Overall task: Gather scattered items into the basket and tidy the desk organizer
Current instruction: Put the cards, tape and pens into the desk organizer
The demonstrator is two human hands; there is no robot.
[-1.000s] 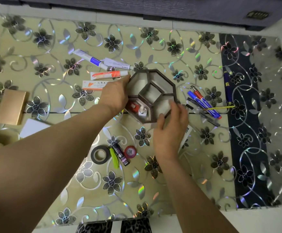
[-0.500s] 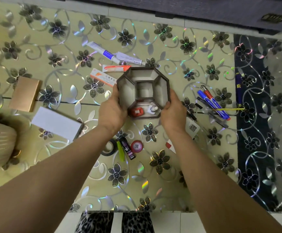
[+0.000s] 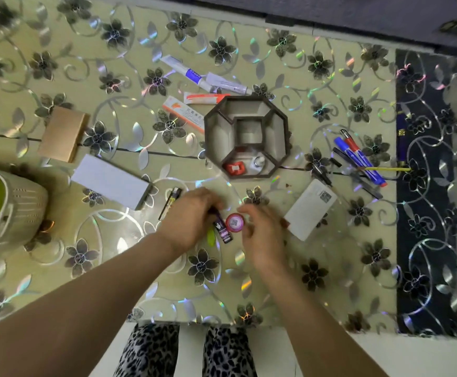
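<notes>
**Small clutter under both hands, pick it light**

Your left hand [image 3: 192, 216] sits over the dark little tube [image 3: 223, 229], fingers curled onto its top end; looks like a pinch, but blur hides the contact. Your right hand [image 3: 262, 235] is loosely spread, holding nothing, fingertips just beside the pink round tape roll [image 3: 234, 222]. A lime-green marker [image 3: 210, 237] pokes out beside the tube.

Handling guess: all three are light, rigid plastic. The tube and marker are smooth and will roll on this glossy counter [image 3: 85, 281], so take them mid-barrel between thumb and fingers. The roll is flat; pinch across its rim.

Outward: a black pen [image 3: 170, 202] just left of your left hand, a white card [image 3: 310, 209] to the right. The octagonal organizer [image 3: 246, 136] stands beyond, a red piece in its near compartment. The basket [image 3: 12, 208] is far left, well apart, so expect a long carry.
</notes>
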